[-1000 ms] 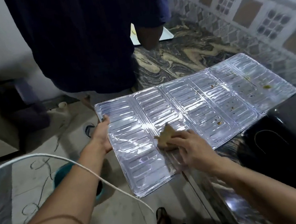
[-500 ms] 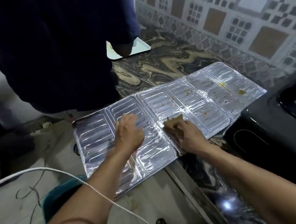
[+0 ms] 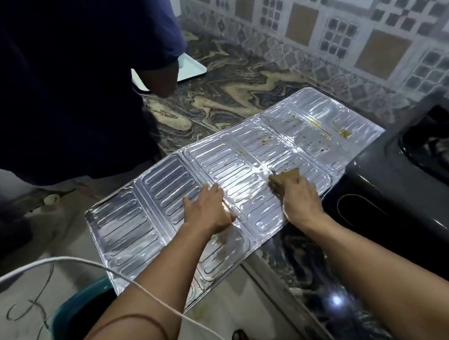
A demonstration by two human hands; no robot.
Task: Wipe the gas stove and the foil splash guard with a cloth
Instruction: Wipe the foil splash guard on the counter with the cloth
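The ribbed foil splash guard [image 3: 128, 225] lies flat across the marbled counter, its left end jutting past the counter edge. Yellow-brown food spots dot its far right panels. My left hand [image 3: 208, 209] presses flat on the middle of the foil, fingers spread. My right hand [image 3: 297, 197] grips a brownish cloth [image 3: 285, 176] against the foil just right of centre. The black gas stove [image 3: 418, 173] sits at the right, touching the foil's right end.
A person in dark blue clothes [image 3: 63, 85] stands close behind the foil's left half. A white tray [image 3: 190, 67] lies on the counter [image 3: 236, 94] beyond. A white cable [image 3: 58, 261] crosses my left arm. A teal bucket [image 3: 76, 312] stands on the floor below.
My left hand left the foil's left edge and now presses on its middle. My right hand has pushed the cloth rightward along the foil. The camera view has shifted right.
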